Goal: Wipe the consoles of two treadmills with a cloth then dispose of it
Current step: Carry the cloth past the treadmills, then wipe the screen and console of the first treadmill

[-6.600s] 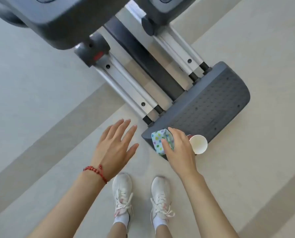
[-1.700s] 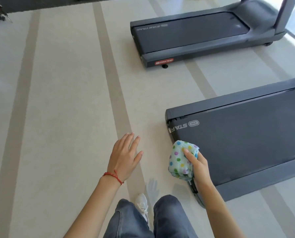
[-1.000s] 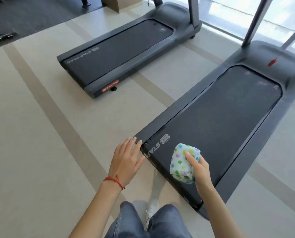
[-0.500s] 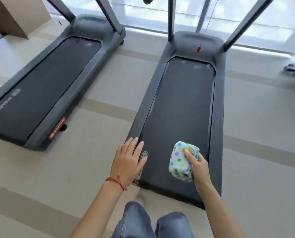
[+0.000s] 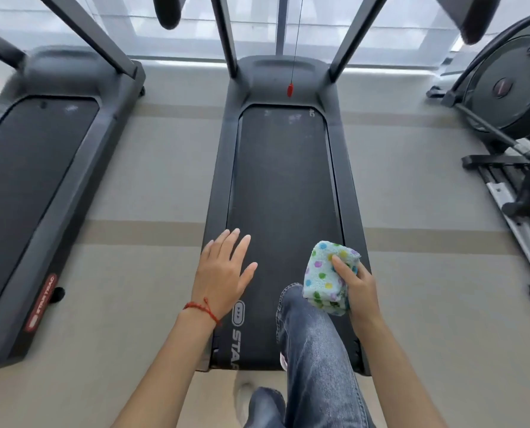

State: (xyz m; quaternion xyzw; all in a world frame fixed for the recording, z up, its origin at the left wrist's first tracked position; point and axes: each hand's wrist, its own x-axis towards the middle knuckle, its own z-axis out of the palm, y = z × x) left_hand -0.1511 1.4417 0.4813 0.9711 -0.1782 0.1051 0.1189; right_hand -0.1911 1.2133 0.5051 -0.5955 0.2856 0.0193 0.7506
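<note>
**Folded cloth held over the rear of the middle treadmill**

The floor (image 5: 140,273) spreads pale beneath both hands, crossed by a darker band that runs level with the fingertips. Directly under and ahead of the hands lies the middle treadmill (image 5: 283,186), its dark belt stretching away from them toward two slanted uprights and a window. A second treadmill (image 5: 32,193) lies well out past the left hand, parallel to the first, with a red label on its near side rail. Well off beyond the right hand stands another exercise machine (image 5: 510,97) with a large round housing and metal rails.

Between the two forearms, a leg in blue jeans (image 5: 311,344) reaches forward over the rear end of the middle treadmill's belt, the knee just below the cloth.

The left hand (image 5: 223,273) hovers flat over the left side rail and belt edge, fingers straight and slightly spread, holding nothing. A red string bracelet (image 5: 200,308) circles its wrist.

The right hand (image 5: 358,285) grips the cloth (image 5: 327,276), a folded pale blue bundle with coloured dots, thumb pressed on top and fingers wrapped round its right side. The cloth sits above the belt's right edge, near the rear of the deck.

Far ahead of the hands, a small red safety clip (image 5: 290,89) hangs on a thin cord above the motor cover.
</note>
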